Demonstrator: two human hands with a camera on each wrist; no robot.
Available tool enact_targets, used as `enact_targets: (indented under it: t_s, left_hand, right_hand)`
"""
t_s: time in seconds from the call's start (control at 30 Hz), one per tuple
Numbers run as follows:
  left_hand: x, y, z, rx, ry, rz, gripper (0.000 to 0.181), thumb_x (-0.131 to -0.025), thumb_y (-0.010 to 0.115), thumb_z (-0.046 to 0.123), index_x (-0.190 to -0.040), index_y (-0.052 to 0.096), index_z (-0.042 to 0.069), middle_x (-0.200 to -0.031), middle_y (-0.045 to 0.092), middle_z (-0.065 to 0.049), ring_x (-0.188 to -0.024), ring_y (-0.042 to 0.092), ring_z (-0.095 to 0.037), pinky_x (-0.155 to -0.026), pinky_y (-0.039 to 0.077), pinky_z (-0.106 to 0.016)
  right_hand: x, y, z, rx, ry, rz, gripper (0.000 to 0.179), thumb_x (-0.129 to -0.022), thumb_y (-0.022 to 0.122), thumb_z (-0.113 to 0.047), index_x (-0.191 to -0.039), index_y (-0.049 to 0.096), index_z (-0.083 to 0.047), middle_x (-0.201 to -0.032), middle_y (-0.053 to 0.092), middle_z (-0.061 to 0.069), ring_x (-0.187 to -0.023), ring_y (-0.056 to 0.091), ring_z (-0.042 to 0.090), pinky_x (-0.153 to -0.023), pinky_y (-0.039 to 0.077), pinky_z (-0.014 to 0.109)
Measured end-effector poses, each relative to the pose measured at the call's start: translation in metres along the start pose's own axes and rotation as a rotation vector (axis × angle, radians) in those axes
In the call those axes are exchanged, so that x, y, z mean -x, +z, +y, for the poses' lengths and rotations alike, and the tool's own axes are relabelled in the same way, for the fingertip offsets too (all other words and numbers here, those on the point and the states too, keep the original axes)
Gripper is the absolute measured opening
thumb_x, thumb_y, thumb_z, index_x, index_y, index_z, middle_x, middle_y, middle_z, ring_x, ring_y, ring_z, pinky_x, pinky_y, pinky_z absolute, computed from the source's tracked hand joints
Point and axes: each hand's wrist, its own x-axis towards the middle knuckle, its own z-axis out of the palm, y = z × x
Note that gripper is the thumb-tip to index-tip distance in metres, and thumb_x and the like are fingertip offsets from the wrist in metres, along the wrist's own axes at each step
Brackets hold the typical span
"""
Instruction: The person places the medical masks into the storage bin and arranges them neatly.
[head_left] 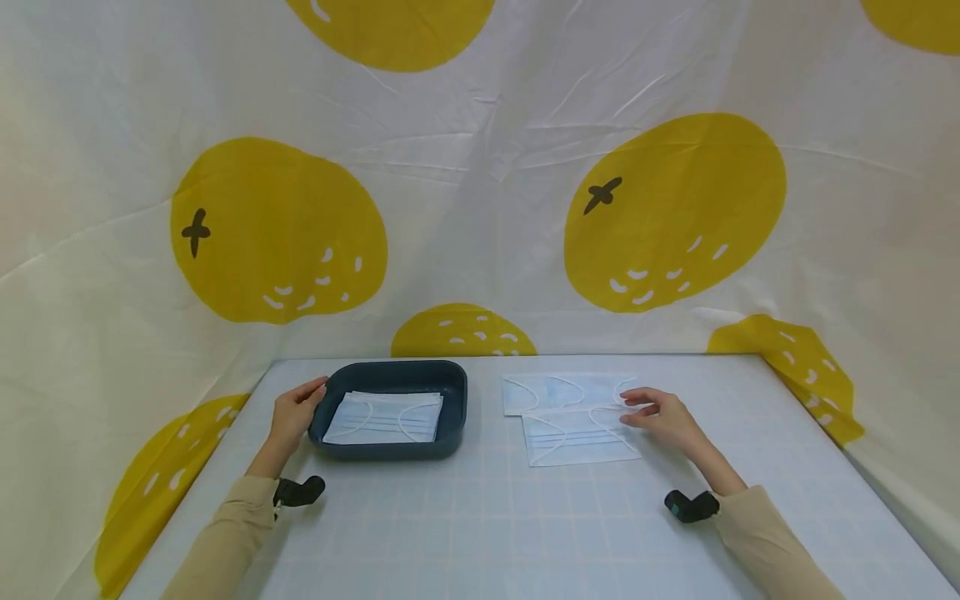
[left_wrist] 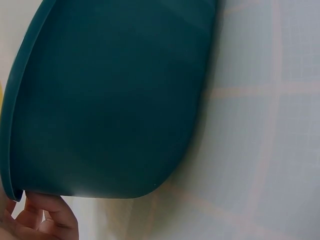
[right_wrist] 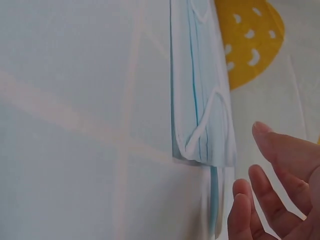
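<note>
My left hand [head_left: 295, 414] grips the left rim of a dark blue-green plastic tray [head_left: 454, 417], its curled fingers [left_wrist: 57, 212] under the lip in the left wrist view. Inside the tray lie stacked pale blue face masks [head_left: 386, 417] with white ear loops. To the right, two more spots of masks lie flat: a back face mask [head_left: 540, 392] and a front face mask [head_left: 581, 437] that overlaps it. Over their right end hovers my right hand [head_left: 667, 423], fingers spread and loosely bent. The right wrist view shows a gap between those fingers [right_wrist: 267, 195] and the mask [right_wrist: 207, 140].
A pale checked cloth [head_left: 480, 533] covers the table. Behind it hangs a white curtain [head_left: 465, 208] with large yellow fruit prints. Each wrist wears a black camera, the left camera [head_left: 300, 492] close in front of the tray.
</note>
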Motion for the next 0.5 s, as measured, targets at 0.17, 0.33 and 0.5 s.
enact_targets:
  t_s: [0.17,0.33,0.5]
  left_hand:
    - [-0.001,0.001,0.000,0.016,-0.001,0.015,0.040,-0.102,0.047,0.021,-0.137,0.051,0.003,-0.144,0.048,-0.018,-0.136,0.041,-0.032,-0.111,0.037,-0.044]
    - [-0.001,0.001,0.001,0.015,0.003,0.000,0.041,-0.102,0.046,0.020,-0.138,0.050,0.002,-0.145,0.047,-0.019,-0.136,0.041,-0.032,-0.111,0.037,-0.044]
    - [0.001,-0.002,0.000,-0.010,0.013,0.005,0.041,-0.102,0.047,0.022,-0.137,0.051,0.002,-0.144,0.048,-0.018,-0.134,0.043,-0.031,-0.109,0.040,-0.043]
  right_hand:
    - [-0.005,0.000,0.006,0.035,0.022,-0.008,0.043,-0.084,0.075,-0.020,-0.120,0.062,-0.001,-0.116,0.065,0.022,-0.091,0.064,0.026,-0.074,0.051,0.024]
    - [-0.009,0.000,0.008,0.080,0.029,-0.010,0.043,-0.083,0.075,-0.021,-0.119,0.062,-0.001,-0.111,0.066,0.022,-0.090,0.062,0.026,-0.076,0.051,0.029]
    - [-0.015,0.000,0.003,0.086,0.006,-0.026,0.043,-0.081,0.077,-0.019,-0.117,0.063,0.001,-0.107,0.068,0.021,-0.089,0.063,0.027,-0.075,0.050,0.030]
